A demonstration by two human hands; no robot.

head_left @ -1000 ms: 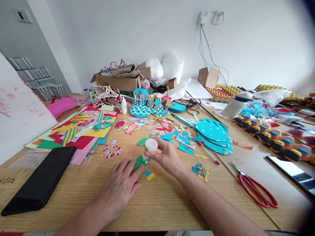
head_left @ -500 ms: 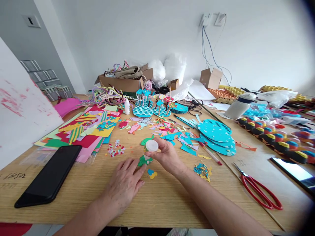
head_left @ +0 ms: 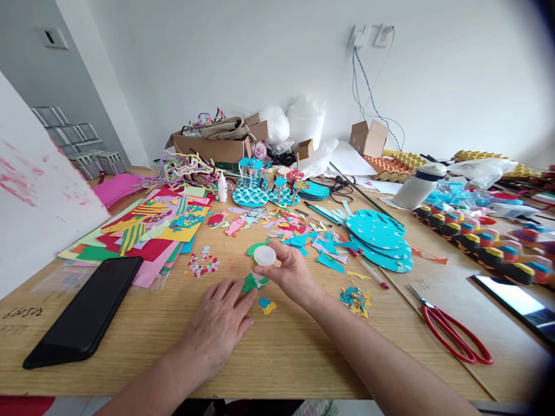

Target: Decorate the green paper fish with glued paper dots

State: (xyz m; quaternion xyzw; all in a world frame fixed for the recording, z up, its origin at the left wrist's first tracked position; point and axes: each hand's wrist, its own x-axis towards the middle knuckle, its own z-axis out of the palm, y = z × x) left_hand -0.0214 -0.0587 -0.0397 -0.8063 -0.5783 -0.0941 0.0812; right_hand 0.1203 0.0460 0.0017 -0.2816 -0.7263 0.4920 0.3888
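Your tabletop (head_left: 281,364) shows bare wood from below the bottle (head_left: 264,255) to the near edge. A phone (head_left: 87,312) lies well left of the bottle, scissors (head_left: 457,335) well right; paper clippings (head_left: 355,299) sit nearer on its right. Your right hand (head_left: 295,274) pinches the bottle, pale round end up, between thumb and fingers, at the green cutout (head_left: 249,284); contact between the two cannot be told, nor its contents. Your left hand (head_left: 223,318) lies palm down just left of the bottle, fingers close together, thumb apart, fingertips at the cutout. Far behind the bottle, a carton (head_left: 208,147) holds fuzzy stems (head_left: 211,118) and tan cloth (head_left: 225,128). Flat blue ovals (head_left: 375,228), flecked white, overlap right of the bottle; farther right runs a bumpy, painted tray (head_left: 485,248).
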